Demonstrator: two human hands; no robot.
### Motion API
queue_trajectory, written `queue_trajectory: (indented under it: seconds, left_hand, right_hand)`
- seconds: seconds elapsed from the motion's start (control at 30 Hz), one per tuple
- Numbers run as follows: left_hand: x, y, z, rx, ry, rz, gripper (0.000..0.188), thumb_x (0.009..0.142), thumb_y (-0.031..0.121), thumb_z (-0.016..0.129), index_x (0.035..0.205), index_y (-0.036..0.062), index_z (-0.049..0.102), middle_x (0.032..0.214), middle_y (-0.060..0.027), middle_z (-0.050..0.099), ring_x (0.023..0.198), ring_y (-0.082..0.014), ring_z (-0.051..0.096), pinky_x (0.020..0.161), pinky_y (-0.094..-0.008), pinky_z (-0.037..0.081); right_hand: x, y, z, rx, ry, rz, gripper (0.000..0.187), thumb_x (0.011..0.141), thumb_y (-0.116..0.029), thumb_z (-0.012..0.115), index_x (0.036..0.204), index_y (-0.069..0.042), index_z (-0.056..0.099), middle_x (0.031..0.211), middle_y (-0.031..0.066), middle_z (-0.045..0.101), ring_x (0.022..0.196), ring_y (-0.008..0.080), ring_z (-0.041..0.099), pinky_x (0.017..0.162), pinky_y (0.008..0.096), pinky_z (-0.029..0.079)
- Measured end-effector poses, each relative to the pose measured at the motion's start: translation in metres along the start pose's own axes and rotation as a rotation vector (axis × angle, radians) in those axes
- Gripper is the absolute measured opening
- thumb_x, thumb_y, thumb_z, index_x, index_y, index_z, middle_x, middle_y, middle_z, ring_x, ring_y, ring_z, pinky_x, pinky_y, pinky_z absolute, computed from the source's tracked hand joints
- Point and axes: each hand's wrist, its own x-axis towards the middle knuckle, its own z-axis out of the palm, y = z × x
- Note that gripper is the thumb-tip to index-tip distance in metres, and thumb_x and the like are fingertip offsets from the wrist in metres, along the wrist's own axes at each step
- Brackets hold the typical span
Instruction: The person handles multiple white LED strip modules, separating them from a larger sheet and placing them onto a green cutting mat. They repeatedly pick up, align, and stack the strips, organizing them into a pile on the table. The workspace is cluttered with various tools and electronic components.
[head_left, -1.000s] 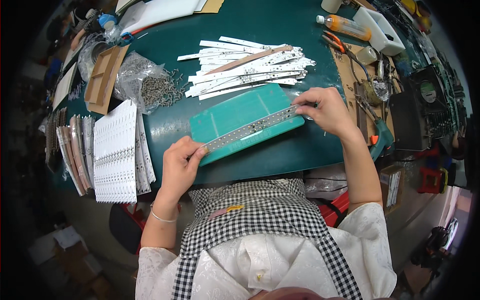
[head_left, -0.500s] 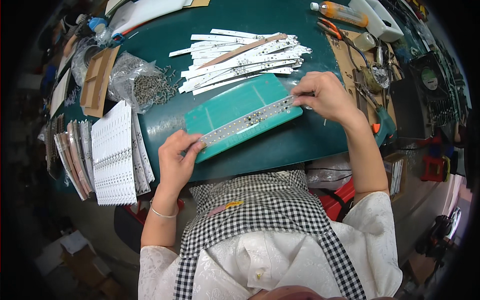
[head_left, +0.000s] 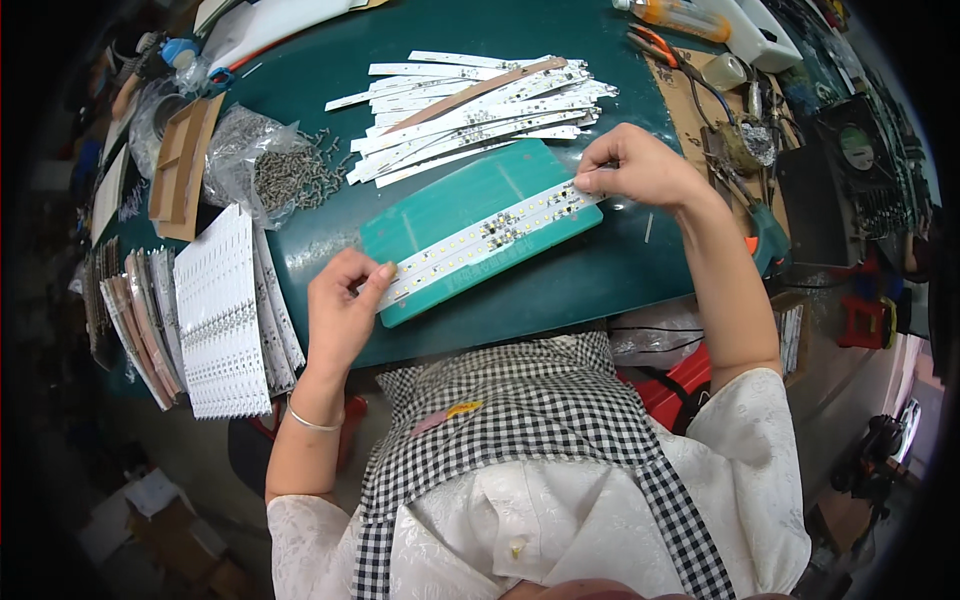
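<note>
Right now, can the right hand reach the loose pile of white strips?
Probably yes: the pile lies close by with nothing seen between, though the right hand is holding the dotted panel.

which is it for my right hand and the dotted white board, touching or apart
Touching. The head view shows the right hand pinching the far right end of the dotted white board between thumb and finger.

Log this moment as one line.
left hand: pinches circuit strip, left end; right hand: pinches right end; green board: beneath strip
</note>
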Motion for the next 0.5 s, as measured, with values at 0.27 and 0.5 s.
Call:
queue_trajectory:
  seconds: [0.27,0.5]
  left_hand:
    - [0.026,-0.003,-0.011,-0.232,-0.312,-0.392,0.029,0.086,0.015,0.064,0.061,0.0032,0.055,0.065,0.0043,0.042,0.064,-0.0064,0.035,0.059,-0.0246,0.027]
    - [0.029,0.011,-0.012,-0.187,-0.31,-0.505,0.028,0.087,0.018,0.064,0.063,0.0046,0.06,0.063,0.0043,0.049,0.063,-0.0064,0.037,0.059,-0.0245,0.028]
  right_hand:
    - [0.015,-0.007,0.004,0.155,-0.005,0.285,0.009,0.074,-0.009,0.069,0.071,-0.001,0.068,0.062,0.0013,0.061,0.058,0.0079,0.05,0.054,0.023,0.035]
    - [0.008,-0.002,0.005,0.232,-0.106,0.291,0.015,0.083,-0.019,0.065,0.078,-0.005,0.065,0.07,0.0006,0.061,0.062,0.0072,0.053,0.05,0.0234,0.043]
